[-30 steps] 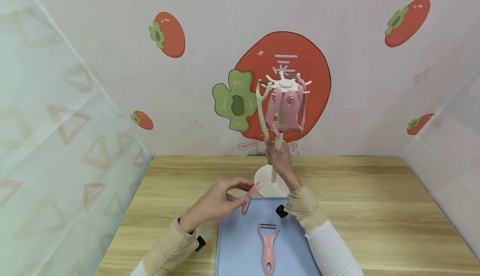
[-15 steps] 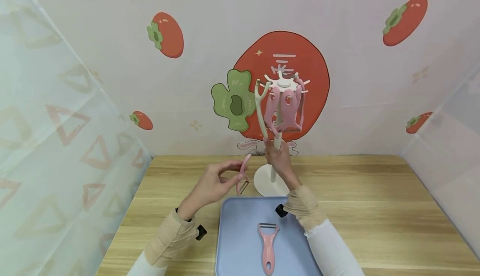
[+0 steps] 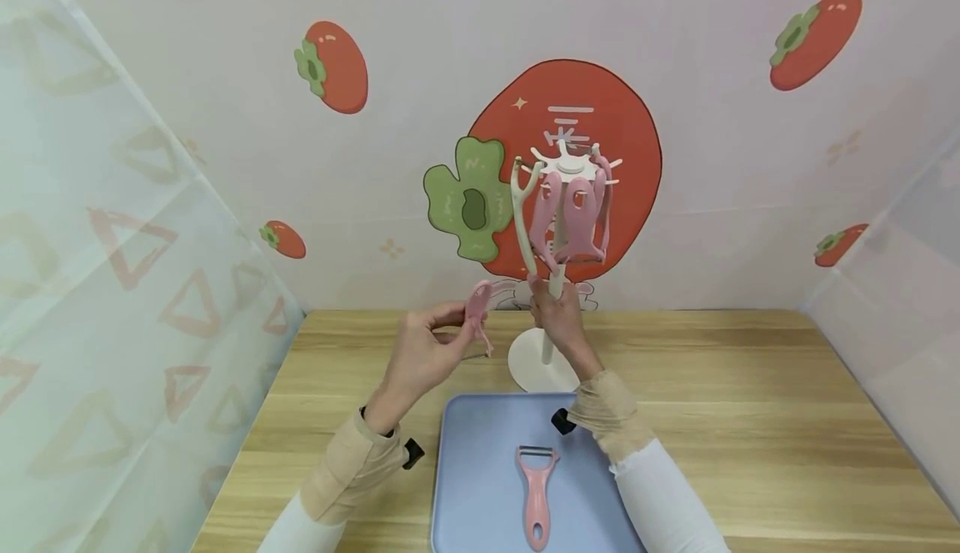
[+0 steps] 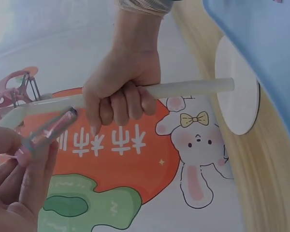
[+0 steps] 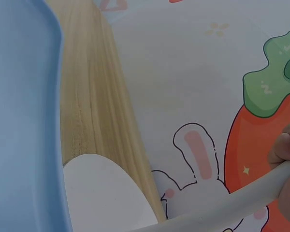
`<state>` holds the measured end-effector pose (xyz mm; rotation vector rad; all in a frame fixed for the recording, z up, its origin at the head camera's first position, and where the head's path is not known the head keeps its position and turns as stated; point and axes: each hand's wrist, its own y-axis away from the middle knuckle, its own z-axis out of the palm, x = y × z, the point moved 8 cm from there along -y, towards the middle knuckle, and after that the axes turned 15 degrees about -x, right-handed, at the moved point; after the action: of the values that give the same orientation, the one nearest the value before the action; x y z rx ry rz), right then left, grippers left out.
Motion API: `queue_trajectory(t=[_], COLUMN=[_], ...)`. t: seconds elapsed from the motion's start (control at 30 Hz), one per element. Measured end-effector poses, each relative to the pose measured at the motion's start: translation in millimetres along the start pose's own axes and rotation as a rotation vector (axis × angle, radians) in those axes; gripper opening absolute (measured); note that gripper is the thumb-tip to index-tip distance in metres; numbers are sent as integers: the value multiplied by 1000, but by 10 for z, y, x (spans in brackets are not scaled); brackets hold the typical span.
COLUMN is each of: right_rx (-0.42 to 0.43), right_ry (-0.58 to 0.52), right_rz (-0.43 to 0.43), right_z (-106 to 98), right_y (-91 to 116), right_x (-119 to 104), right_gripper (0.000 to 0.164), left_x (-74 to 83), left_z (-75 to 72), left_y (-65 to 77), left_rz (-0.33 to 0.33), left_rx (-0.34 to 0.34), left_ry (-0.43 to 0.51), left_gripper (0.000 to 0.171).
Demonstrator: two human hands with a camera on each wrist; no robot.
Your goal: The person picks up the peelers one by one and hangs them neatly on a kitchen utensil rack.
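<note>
My left hand (image 3: 422, 354) pinches a pink peeler (image 3: 478, 303) between thumb and fingers, just left of a white rotating-style rack (image 3: 570, 166). In the left wrist view the peeler's blade end (image 4: 53, 128) points toward the rack's pole (image 4: 193, 88). My right hand (image 3: 558, 318) grips that pole below the hanging peelers, fingers wrapped round it. From the rack's hooks hang several pink peelers (image 3: 581, 221) and, on the left side, a cream peeler (image 3: 522, 223). Another pink peeler (image 3: 537, 495) lies on the blue tray (image 3: 472, 461), blade end away from me.
The rack's round white base (image 3: 531, 365) stands on the wooden table (image 3: 750, 419), right behind the tray. A wall sheet with printed persimmons (image 3: 337, 69) rises at the table's back edge, close to the rack.
My left hand has lifted and moved away from the tray's far edge, turning the peeler so its handle end points up. The right hand keeps its grip on the pole.
</note>
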<state>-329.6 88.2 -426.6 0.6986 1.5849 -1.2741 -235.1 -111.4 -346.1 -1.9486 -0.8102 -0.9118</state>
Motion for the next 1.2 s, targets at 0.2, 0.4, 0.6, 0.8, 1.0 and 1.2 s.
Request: queue_trajectory(t=[0.2,0.4,0.6,0.8,1.0,1.2], right_rx=[-11,4,-4,-17,-15,-27], right_ry=[-23,-15,-19,-6,-22,-1], right_rz=[2,-23,8,17,23,21], right_z=[-5,-16,-3,-4,-11,4], right_y=[7,11,22,3,-5,14], right_x=[11,-17,0,-18,-8,-3], right_gripper=[46,45,48,39,34,42], left_x=[90,150,168,236,285,401], left_z=[-74,-142,-233,-330,-413,-439], left_y=[-99,-271,-393,-552,-769,-881], left_rz=[43,80,60,101,171,191], left_rx=[80,112,134,176,222,273], left_ry=[-34,-102,-62,-57,-130,-181], left_gripper=[16,13,16,21,22,20])
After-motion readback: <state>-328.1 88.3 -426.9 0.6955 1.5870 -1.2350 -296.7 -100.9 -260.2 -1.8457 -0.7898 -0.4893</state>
